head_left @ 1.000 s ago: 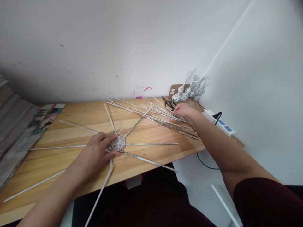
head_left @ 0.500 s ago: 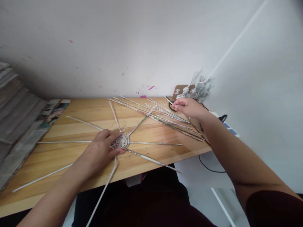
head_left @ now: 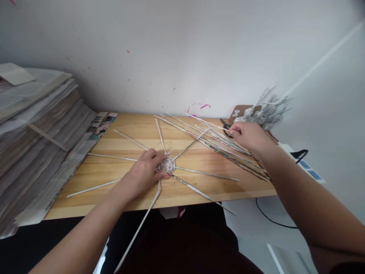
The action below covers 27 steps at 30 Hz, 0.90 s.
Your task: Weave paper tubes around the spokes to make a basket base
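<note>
A small round woven paper base [head_left: 165,165] lies on the wooden table [head_left: 134,123], with rolled paper spokes radiating from it. My left hand [head_left: 148,167] grips its left side, thumb at the near edge and fingers at the far edge. One bent spoke [head_left: 142,222] hangs over the table's front edge. At the back right, my right hand [head_left: 246,133] pinches the end of a rolled paper tube [head_left: 212,123]. That tube slants left above a loose bundle of paper tubes [head_left: 228,150]. Black scissors [head_left: 226,127] lie just beyond my right fingers.
A tall stack of newspapers [head_left: 42,125] stands at the left. Woven paper pieces with loose ends [head_left: 265,112] and a brown board [head_left: 239,110] lean in the back right corner. A white power strip [head_left: 310,167] with a black plug sits beyond the table's right end.
My view has turned left, bringing more of the newspaper stack into sight. A tube now extends left from my right hand's pinch. My left hand stays on the woven base.
</note>
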Each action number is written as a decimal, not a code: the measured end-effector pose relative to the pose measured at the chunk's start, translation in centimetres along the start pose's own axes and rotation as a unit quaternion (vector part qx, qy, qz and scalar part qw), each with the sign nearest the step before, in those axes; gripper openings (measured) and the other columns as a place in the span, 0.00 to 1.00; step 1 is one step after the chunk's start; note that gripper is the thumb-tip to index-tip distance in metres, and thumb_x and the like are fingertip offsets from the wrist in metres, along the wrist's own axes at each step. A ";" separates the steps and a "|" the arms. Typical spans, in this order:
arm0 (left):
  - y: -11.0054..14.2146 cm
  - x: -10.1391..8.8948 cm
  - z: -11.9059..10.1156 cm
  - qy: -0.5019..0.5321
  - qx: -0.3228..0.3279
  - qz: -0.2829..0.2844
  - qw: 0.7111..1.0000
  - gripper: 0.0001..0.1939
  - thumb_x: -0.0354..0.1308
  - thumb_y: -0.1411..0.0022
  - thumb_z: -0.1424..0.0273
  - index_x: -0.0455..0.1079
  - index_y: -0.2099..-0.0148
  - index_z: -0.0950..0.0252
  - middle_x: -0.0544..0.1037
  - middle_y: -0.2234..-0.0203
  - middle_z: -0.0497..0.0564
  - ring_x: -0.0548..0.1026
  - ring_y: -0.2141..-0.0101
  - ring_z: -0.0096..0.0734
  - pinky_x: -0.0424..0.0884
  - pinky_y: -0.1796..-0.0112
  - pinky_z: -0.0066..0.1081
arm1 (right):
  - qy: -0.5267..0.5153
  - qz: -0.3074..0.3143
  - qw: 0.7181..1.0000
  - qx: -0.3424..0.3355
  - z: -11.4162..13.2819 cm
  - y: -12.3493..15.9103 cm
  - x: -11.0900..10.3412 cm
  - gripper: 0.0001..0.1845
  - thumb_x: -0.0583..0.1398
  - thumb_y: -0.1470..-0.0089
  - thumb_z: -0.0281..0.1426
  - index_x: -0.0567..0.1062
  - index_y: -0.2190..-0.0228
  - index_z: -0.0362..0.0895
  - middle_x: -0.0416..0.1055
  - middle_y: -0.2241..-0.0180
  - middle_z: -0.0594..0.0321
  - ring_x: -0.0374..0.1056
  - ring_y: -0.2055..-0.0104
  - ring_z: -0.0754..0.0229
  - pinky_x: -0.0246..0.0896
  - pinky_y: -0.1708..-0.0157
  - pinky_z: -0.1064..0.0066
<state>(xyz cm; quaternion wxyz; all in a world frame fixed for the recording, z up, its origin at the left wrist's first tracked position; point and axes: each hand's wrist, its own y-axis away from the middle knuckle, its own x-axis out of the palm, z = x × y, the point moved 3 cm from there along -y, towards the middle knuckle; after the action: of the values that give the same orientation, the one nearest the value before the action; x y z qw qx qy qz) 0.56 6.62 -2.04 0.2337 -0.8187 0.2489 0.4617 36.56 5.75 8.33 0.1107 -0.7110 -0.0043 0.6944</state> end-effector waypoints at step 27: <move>-0.1 0.0 0.2 -0.003 -0.002 0.002 1.000 0.28 0.64 0.39 0.58 0.70 0.39 0.61 0.71 0.56 0.55 0.71 0.52 0.46 0.70 0.46 0.45 | -0.119 0.090 0.989 -0.016 1.9 -0.4 6.1 0.08 0.63 0.46 0.33 0.82 0.69 0.43 0.80 0.69 0.61 0.71 0.68 0.60 0.57 0.69 0.72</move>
<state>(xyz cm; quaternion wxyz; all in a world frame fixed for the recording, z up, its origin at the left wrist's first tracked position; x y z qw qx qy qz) 0.49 6.86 -2.14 0.2314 -0.8172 0.2489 0.4656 34.98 7.41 2.36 0.0348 -0.6227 0.0356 0.7809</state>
